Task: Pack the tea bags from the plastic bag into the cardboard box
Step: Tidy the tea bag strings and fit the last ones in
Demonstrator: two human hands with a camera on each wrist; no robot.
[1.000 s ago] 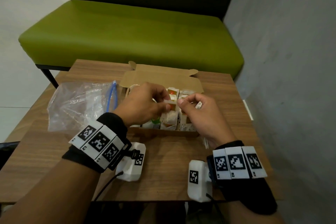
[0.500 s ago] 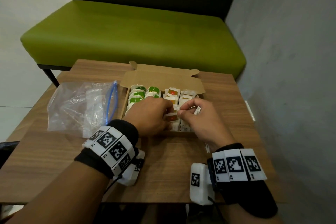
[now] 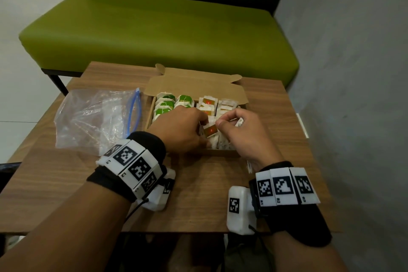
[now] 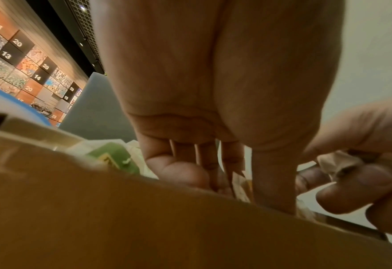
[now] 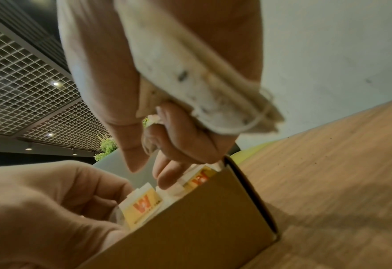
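Over the cardboard box (image 3: 223, 153), left hand (image 3: 178, 128) presses tea bags (image 3: 210, 131); right hand (image 3: 245, 132) grips some

Both forearms reach forward, each wrist in a black band. The left hand (image 3: 180, 127) is palm down, its fingers (image 4: 204, 158) pointing straight down. The right hand (image 3: 244, 132) has its fingers curled: the last 2 fingers (image 5: 185, 138) clamp something against the palm, thumb and forefinger nearly meeting.

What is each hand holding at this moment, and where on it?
The right hand clutches spare tea bags against its palm. Both hands' fingertips meet on the orange-tagged tea bag in the cardboard box; the left hand's exact contact is hidden.
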